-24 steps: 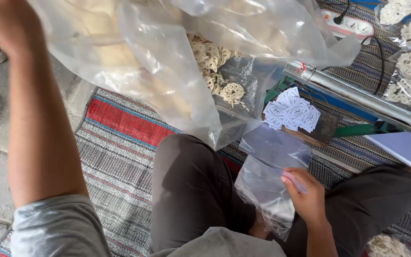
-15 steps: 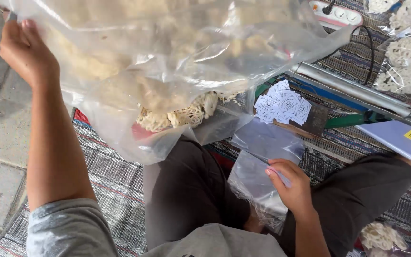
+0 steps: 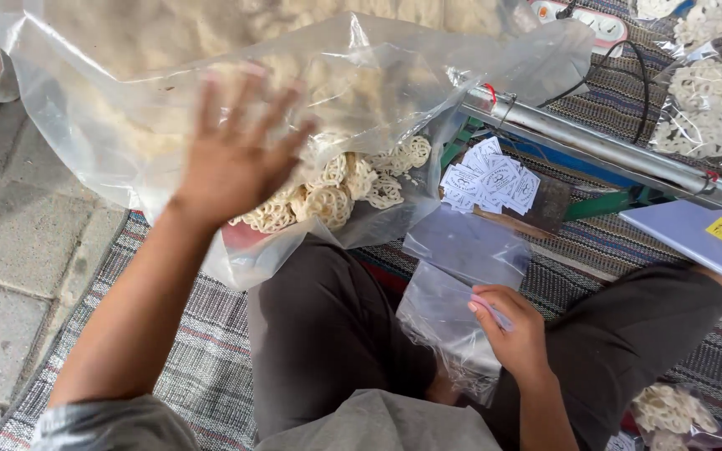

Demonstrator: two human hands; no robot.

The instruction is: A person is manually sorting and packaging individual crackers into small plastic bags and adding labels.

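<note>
The left hand is raised in front of the big clear plastic bag, with the fingers spread wide and the palm turned to the bag; it is blurred, so I cannot tell if it touches the plastic or is only just beside it. It holds nothing. The right hand is lower, over the person's lap, and its fingers are closed on the edge of a small empty plastic bag, which hangs down between the knees in dark trousers.

The big bag is full of pale round crackers with a lace pattern. It lies across the upper part of the view, and its lower corner sags down to the left knee, where the crackers gather.

Behind the small bag, a pile of small white paper labels lies on a dark board, just beside the big bag. A long metal bar of a machine with green and blue parts goes across on the right side. More packed crackers lie in the far right corner, and another small pack is near the right knee. The person sits on a striped woven mat; on the left is grey stone pavement.
</note>
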